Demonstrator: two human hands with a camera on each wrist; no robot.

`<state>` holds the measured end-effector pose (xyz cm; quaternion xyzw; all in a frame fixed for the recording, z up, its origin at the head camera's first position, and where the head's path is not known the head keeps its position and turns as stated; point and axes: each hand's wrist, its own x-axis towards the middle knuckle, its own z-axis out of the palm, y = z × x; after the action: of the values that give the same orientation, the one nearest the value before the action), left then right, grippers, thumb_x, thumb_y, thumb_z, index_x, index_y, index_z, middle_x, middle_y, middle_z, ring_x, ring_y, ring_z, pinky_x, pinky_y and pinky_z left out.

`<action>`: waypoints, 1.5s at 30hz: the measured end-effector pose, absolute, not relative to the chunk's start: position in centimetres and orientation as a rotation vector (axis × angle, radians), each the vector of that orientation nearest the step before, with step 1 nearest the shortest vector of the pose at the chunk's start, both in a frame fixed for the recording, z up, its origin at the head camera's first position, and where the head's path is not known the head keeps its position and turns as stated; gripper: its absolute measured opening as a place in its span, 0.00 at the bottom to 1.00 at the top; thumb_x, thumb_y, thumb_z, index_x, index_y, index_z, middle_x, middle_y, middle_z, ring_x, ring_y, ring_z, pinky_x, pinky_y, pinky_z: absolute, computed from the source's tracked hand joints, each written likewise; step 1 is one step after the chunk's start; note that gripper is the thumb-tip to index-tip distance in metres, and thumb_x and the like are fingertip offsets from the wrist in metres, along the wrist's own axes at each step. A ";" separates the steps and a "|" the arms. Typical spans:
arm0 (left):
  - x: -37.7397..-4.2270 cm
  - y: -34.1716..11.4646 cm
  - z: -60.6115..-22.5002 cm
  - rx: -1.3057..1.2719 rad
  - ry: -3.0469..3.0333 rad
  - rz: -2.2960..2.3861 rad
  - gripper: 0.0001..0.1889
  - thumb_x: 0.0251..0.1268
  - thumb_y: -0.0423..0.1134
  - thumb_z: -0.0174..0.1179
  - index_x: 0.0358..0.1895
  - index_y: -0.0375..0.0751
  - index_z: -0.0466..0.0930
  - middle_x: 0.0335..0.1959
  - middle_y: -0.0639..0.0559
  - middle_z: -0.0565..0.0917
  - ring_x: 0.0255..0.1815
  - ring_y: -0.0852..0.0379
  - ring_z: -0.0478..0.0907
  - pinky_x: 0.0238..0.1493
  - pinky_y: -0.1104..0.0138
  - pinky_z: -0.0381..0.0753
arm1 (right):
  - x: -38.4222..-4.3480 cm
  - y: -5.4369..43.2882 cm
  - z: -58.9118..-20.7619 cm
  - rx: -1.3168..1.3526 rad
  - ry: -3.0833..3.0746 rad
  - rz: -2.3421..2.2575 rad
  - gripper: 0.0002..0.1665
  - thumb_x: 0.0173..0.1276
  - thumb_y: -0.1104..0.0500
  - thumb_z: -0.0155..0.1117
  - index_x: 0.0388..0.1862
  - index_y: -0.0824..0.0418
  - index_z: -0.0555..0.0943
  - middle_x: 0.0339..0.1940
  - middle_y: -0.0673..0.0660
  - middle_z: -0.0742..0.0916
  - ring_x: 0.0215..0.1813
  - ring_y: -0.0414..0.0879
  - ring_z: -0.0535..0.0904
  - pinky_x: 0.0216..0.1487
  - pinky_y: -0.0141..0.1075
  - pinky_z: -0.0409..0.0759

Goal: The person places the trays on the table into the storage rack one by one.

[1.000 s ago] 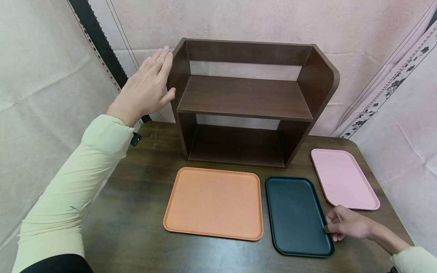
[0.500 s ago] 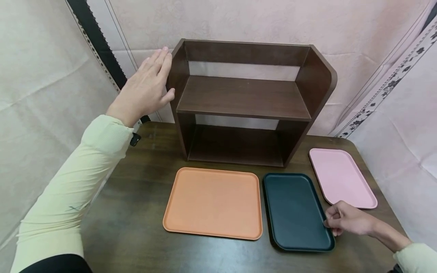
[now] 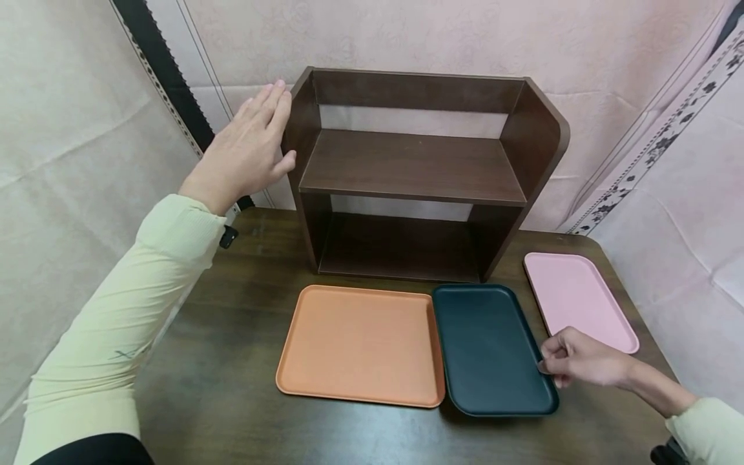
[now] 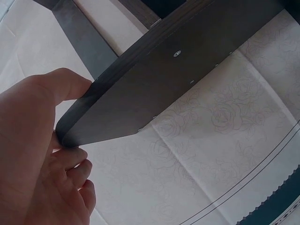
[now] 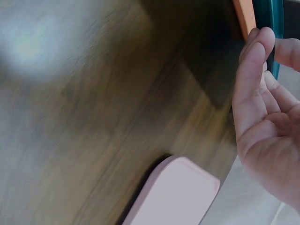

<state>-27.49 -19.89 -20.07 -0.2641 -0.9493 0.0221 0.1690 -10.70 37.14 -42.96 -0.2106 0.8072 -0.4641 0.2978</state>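
Two jobs at once: right hand (image 3: 587, 363) pinches the dark green tray (image 3: 491, 349) over the edge of the orange tray (image 3: 357, 345), probably to clear it, while straight-fingered left hand (image 3: 241, 145) touches the brown shelf (image 3: 409, 168), likely steadying it.

In the head view, your right hand (image 3: 587, 357) hides part of the rim of the dark green tray (image 3: 494, 352) and some of the near edge of the pink tray (image 3: 581, 298), while the green tray covers the far right corner of the orange tray (image 3: 360, 345). Your left wrist view cuts off the brown shelf (image 4: 140, 84) at the top and your left hand (image 4: 40, 136) at the left. In your right wrist view, the tabletop (image 5: 93, 117) is blurred.
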 end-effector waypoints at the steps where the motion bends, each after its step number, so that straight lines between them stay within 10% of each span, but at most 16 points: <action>1: -27.5 -19.9 -20.1 -0.752 -2.698 0.063 0.43 0.82 0.46 0.47 0.85 0.25 0.36 0.88 0.33 0.37 0.90 0.35 0.38 0.90 0.46 0.40 | -10.7 36.7 -42.7 -0.560 2.151 -1.234 0.19 0.77 0.67 0.60 0.23 0.73 0.76 0.20 0.49 0.85 0.26 0.33 0.82 0.28 0.35 0.87; 45: -27.2 -19.7 -19.8 -0.741 -2.713 0.109 0.43 0.82 0.46 0.47 0.84 0.24 0.36 0.88 0.31 0.38 0.90 0.34 0.38 0.90 0.45 0.41 | -13.4 20.2 -25.0 -0.419 2.280 -1.138 0.16 0.71 0.62 0.66 0.23 0.66 0.81 0.22 0.53 0.83 0.29 0.44 0.82 0.42 0.38 0.91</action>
<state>-27.21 -19.71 -19.76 -0.2599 -0.9511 0.0384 0.1626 -13.41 20.24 -25.04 -0.1561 0.8486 -0.4236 0.2759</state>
